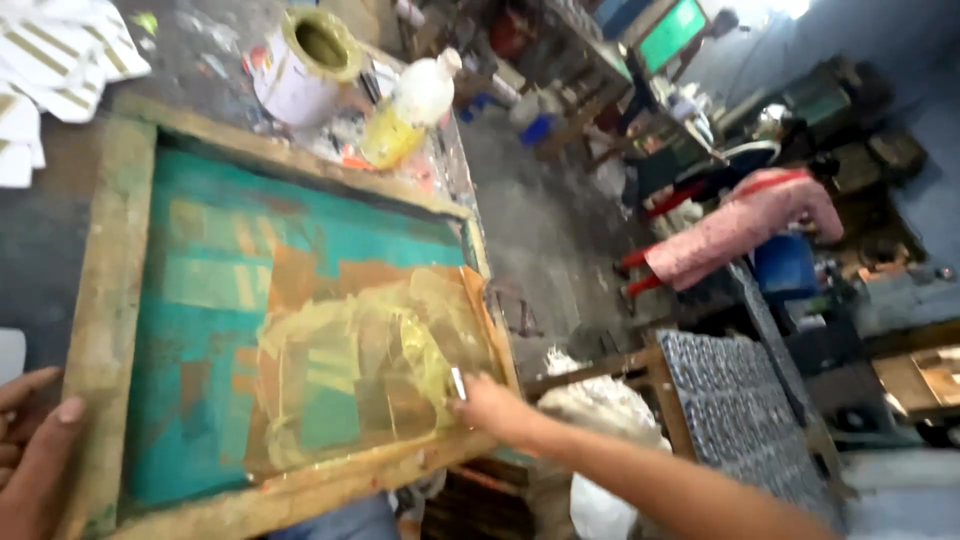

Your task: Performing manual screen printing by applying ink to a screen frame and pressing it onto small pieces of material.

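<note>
Our left hand (35, 450) rests with loose fingers on the wooden screen frame (105, 300) lying flat on the table; our right hand (487, 402) pinches a small white scraper (458, 383) at its near corner. We judge the frame stiff, its mesh (300, 330) fragile and ink-slick; grip the wood.

Screen-printing workshop: inky frame (110, 300), paint can (300, 65)

L hand (30, 455) flat, fingers out — R hand (490, 405) reaching, fingers curled.
</note>
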